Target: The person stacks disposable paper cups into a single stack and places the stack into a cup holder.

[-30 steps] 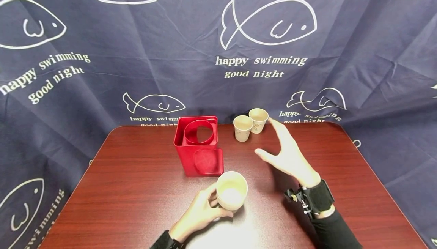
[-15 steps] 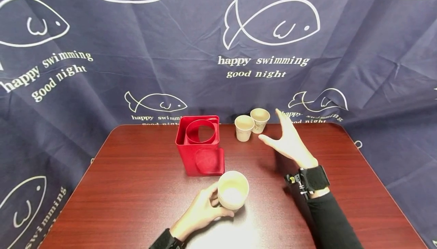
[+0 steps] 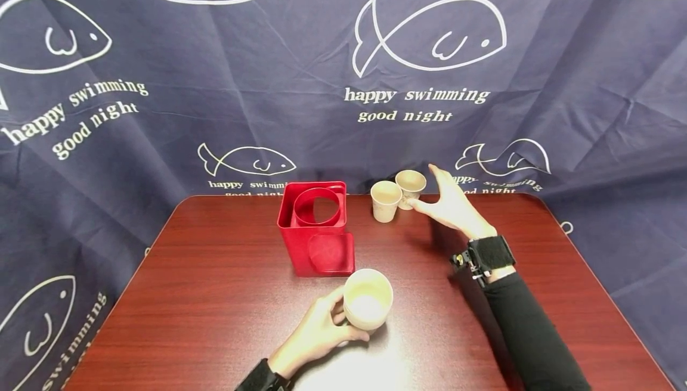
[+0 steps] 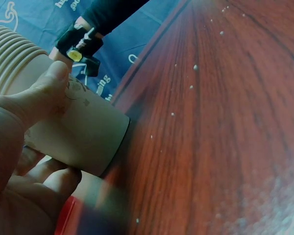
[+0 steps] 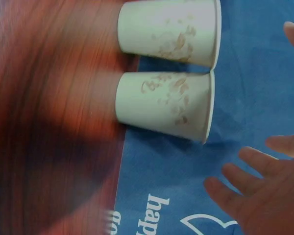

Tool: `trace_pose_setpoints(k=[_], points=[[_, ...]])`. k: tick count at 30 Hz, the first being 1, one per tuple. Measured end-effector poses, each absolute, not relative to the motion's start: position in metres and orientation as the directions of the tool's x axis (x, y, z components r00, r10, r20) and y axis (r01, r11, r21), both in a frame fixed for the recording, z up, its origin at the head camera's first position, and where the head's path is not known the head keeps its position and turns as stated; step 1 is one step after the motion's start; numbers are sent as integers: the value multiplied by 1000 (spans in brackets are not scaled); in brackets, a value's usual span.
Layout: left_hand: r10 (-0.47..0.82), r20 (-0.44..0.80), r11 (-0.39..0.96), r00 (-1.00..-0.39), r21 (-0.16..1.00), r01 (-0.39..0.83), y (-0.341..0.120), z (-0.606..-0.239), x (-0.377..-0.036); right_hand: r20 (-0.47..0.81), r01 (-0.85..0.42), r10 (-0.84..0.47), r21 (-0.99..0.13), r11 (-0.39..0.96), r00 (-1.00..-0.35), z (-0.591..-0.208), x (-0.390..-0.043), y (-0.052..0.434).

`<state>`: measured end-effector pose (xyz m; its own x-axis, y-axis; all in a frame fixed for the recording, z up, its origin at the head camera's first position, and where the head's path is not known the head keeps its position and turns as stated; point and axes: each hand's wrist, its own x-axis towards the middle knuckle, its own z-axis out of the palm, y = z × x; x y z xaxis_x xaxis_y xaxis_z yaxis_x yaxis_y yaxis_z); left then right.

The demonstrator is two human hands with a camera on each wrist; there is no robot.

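The left hand (image 3: 316, 334) grips a stack of cups (image 3: 367, 299) standing on the table (image 3: 214, 295) just in front of the red holder (image 3: 316, 237), which looks empty. The right hand (image 3: 451, 206), fingers spread wide and holding nothing, is right beside the far cup (image 3: 410, 188), its thumb about touching; that cup and its neighbour (image 3: 385, 200) are not yet gathered.

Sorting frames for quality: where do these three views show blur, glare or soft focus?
Head view: sharp, with a bright glare patch on the table near the left hand. Left wrist view: the hand and the cup stack are soft, the near table edge smeared. Right wrist view: the wood is motion-blurred, the two cups fairly crisp, the right hand soft.
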<state>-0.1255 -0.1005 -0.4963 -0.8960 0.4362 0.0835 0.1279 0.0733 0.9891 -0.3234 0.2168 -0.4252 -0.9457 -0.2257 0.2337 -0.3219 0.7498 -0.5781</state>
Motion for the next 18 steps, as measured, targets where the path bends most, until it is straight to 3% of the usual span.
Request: trace_pose_setpoints(k=[18], points=[[435,110,107,-894,979,172,-102,-496,-126,168,-305,-255,-551,777,-952,-439,-359,217]])
